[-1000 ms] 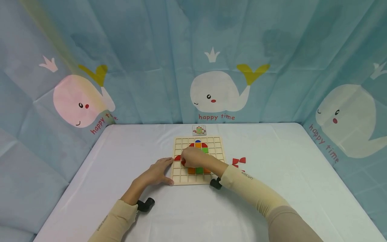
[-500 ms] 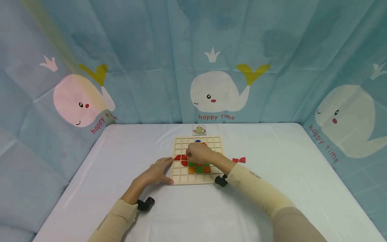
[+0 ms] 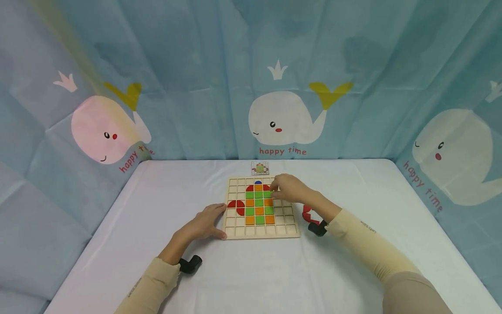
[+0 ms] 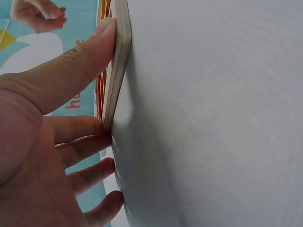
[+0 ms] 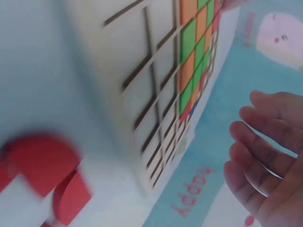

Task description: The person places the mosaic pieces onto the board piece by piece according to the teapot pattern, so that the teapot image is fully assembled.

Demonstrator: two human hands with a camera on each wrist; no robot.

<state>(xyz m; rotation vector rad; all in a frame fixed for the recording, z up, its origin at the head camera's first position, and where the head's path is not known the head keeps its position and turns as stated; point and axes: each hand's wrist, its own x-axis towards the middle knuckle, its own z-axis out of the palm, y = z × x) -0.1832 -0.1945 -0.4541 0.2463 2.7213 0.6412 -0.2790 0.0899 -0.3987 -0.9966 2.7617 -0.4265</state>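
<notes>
A square wooden grid board (image 3: 235,227) lies flat on the table. A block of green and orange square tiles (image 3: 259,202) fills its middle, topped by red quarter-round pieces and a blue rounded piece (image 3: 258,182). At the block's left, several red quarter-round pieces (image 3: 237,205) sit in the cells. My left hand (image 3: 204,222) rests against the board's left edge, its thumb (image 4: 90,54) touching near the front corner and its fingers spread. Above the board's right part is my right hand (image 3: 292,188); the right wrist view shows its fingers (image 5: 255,149) loosely bent, with nothing between them.
Loose red pieces (image 3: 307,212) lie on the table right of the board, partly behind the right wrist's camera (image 3: 317,228). A small picture card (image 3: 260,168) lies beyond the board's far edge. A blue curtain with whales (image 3: 188,122) stands behind the table.
My right hand has moved right, off the red pieces at the left and across the tile block, uncovering it. My left hand stays at the board's edge. The head view has shifted slightly.
</notes>
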